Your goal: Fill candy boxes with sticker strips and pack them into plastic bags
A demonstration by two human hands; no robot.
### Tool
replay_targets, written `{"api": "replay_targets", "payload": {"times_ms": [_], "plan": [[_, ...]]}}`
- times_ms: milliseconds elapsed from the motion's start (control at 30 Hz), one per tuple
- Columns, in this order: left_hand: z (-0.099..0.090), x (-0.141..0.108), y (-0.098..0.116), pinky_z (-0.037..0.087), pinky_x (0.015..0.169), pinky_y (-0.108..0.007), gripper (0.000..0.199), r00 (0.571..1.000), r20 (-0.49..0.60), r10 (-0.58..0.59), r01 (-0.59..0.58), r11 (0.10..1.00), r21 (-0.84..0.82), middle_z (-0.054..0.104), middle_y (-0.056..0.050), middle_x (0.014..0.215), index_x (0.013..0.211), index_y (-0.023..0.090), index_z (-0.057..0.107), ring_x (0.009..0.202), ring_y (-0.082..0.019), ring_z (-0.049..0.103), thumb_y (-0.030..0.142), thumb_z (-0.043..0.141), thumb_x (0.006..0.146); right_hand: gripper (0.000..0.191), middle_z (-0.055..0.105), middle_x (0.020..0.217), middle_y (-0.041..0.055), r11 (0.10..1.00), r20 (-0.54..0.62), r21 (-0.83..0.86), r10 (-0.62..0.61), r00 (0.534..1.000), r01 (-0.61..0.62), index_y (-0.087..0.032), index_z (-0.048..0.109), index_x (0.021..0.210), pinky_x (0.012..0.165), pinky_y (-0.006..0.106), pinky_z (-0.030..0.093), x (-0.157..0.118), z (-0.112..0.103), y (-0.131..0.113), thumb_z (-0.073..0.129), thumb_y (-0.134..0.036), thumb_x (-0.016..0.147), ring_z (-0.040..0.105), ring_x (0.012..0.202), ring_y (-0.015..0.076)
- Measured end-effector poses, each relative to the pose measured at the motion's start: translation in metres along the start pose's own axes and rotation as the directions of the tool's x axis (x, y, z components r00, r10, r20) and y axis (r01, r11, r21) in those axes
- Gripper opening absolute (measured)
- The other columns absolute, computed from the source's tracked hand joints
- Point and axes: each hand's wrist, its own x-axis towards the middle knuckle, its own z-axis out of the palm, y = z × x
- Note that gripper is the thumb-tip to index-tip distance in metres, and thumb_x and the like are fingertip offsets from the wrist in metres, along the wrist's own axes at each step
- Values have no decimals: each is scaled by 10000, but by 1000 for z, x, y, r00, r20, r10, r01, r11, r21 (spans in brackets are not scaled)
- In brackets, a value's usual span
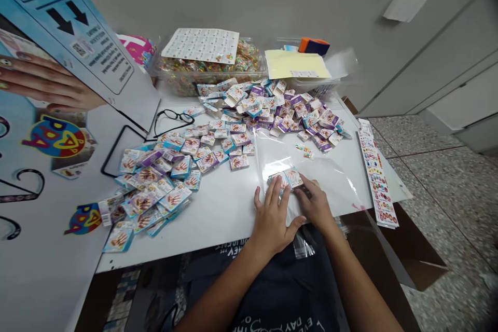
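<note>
Seen from above, two bare forearms reach forward from the bottom edge over a white surface (pixel 218 212). The left hand (pixel 272 218) lies flat, palm down, fingers spread and released, its fingertips pressing on a small stack of packets (pixel 290 178). The right hand (pixel 317 203) lies just beside it, fingers curled loosely against the stack's right side, touching rather than clenching it. The packets are small flat cards with blue borders and a printed picture of a hand, sitting on a clear plastic sheet (pixel 311 161) near the front middle of the surface. Many more of the same packets lie in a loose heap (pixel 155 187) to the left and a second heap (pixel 272 109) farther back. Black-framed glasses (pixel 173 118) rest near the left heap. A strip of colourful stickers (pixel 377 176) lies along the right edge. A clear tub (pixel 206 70) of small coloured items stands at the back.
</note>
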Motion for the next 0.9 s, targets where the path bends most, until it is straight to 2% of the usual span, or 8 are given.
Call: {"api": "replay_targets", "payload": {"times_ms": [133,300,433,667,800,900], "plan": [[-3,-1,-2,156,1198,-659,752,999,17,27,-26,997,-68,306,-198,1654,1493,143,428,1551,-362,228,690,347,982,509,667,972,94,999,-7,-49,4,1000,-5,-204,555,1451,883,452,560,0,3,-3,519,-320,957,633,916,259],[-6,6,-2,191,1228,-595,787,991,56,124,-118,988,-97,326,-208,1642,1525,111,373,1548,-337,257,669,418,972,513,659,977,107,993,5,-114,-17,1000,18,-196,506,1484,868,472,552,0,4,-6,456,-316,988,611,915,275],[-12,20,0,174,1248,-596,821,988,77,136,-128,987,-95,310,-202,1650,1560,112,317,1554,-337,247,677,408,971,553,665,1017,104,995,65,-77,-60,996,65,-212,465,1514,908,491,541,0,0,-1,473,-301,968,599,963,280],[-11,32,-4,157,1272,-562,1006,974,161,157,-143,985,-95,215,-223,1676,1577,66,275,1580,-349,136,796,410,897,488,691,933,93,988,124,-146,-32,992,50,-193,595,1408,842,412,541,11,-7,-3,469,-252,940,621,893,264],[-10,31,-10,132,1281,-553,1027,964,185,192,-175,979,-102,192,-227,1681,1580,54,263,1586,-336,110,803,413,893,485,738,957,83,976,168,-209,-23,986,59,-205,607,1394,833,380,528,20,-7,-4,475,-224,928,646,884,253],[-12,31,-14,129,1280,-560,1021,957,200,211,-192,975,-112,181,-223,1684,1579,65,272,1588,-334,100,806,416,890,465,741,956,101,971,139,-230,-27,990,59,-189,624,1371,814,383,523,23,-4,-2,440,-233,946,653,867,259]]}}
